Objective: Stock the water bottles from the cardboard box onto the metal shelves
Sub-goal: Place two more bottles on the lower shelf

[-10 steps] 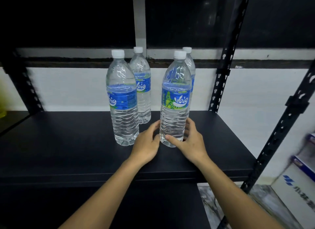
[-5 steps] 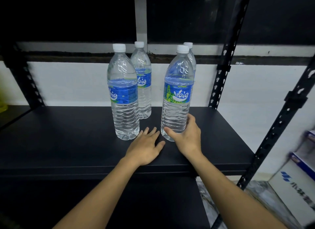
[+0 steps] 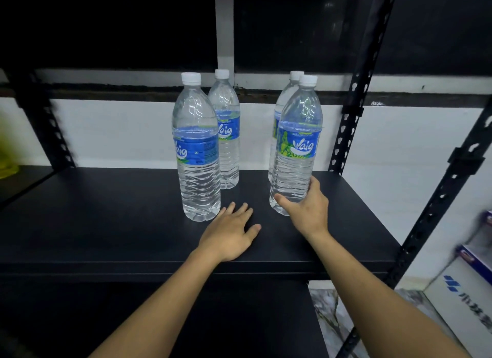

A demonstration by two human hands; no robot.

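Several clear water bottles with blue labels and white caps stand on the black metal shelf [image 3: 106, 224]. My right hand [image 3: 306, 211] grips the base of the front right bottle [image 3: 296, 147], which stands upright on the shelf. Another bottle [image 3: 288, 91] stands right behind it, mostly hidden. My left hand [image 3: 229, 232] lies flat on the shelf with its fingers apart, just right of the front left bottle [image 3: 197, 149]. A further bottle [image 3: 226, 133] stands behind that one. The cardboard box is out of view.
Black perforated uprights [image 3: 354, 91] frame the shelf on the right. A white carton with blue print [image 3: 463, 301] sits on the floor at lower right. A lower black shelf [image 3: 239, 317] lies beneath. Something yellow [image 3: 8, 155] shows at the far left edge.
My left hand let go of the front right bottle and flattened onto the shelf. My right hand slid that bottle to the right, widening the gap between the two front bottles.
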